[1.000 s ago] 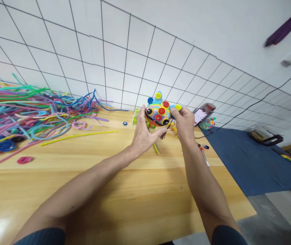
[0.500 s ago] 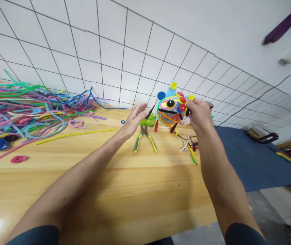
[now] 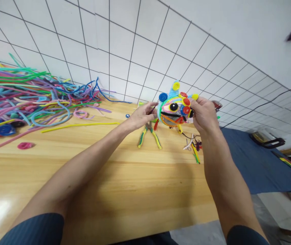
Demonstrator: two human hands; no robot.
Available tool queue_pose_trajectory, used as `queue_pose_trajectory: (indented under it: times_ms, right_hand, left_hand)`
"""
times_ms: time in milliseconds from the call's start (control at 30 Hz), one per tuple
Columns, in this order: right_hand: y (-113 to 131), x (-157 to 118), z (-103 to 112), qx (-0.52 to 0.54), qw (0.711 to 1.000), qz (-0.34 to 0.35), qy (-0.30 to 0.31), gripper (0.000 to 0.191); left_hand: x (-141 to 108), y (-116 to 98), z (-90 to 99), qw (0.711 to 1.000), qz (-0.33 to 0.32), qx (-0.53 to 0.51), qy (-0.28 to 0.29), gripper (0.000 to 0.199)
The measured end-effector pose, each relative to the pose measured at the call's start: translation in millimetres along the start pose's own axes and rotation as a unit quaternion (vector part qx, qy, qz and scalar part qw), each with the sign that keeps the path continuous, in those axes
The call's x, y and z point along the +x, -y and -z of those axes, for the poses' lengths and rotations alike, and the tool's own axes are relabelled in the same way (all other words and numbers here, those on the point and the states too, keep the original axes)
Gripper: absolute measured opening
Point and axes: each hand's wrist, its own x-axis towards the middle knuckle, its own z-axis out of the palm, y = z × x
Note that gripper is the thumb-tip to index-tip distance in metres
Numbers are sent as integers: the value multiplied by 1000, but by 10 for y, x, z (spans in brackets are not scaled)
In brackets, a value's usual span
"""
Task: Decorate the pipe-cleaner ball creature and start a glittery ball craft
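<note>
A colourful craft head (image 3: 170,108) with blue, yellow and red coils, black eyes and hanging tassels is held up above the far part of the wooden table. My right hand (image 3: 204,114) grips its right side between thumb and fingers. At the left edge of the head, my left hand (image 3: 143,116) is closed around a dark tassel cord. Just below, pliers (image 3: 149,134) with green and yellow handles lie spread on the table, their jaws partly hidden behind my left hand.
Many coloured pipe cleaners (image 3: 40,102) are heaped at the left. A pink coil (image 3: 25,145) and a blue button (image 3: 127,116) lie apart. Small scraps (image 3: 195,151) sit below my right hand. A blue cloth (image 3: 252,160) covers the right side; a tiled wall (image 3: 120,44) stands behind.
My left hand has moved right to the craft head and closed on the dark cord. The view has shifted slightly. My right hand keeps its hold.
</note>
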Motion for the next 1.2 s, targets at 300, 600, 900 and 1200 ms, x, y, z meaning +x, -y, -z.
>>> queue_pose_trajectory:
  times_ms: [300,600,900,1200]
  right_hand:
    - [82,-63,-90,23,999,29,-18,43]
    - [180,-131,-209,10,999,44,-2,51]
    - [126,93,136,-20,997,72,-35,48]
    - [-21,109,137,11,996,59,-66,41]
  left_hand:
    - [-100,51,-93,996,72,-43,-23,52]
    - [-117,211,-117,992,122,-10,30,16]
    - [-84,367,61,975,153,155,34,18]
    - [-166,-262,96,959,153,178,159,29]
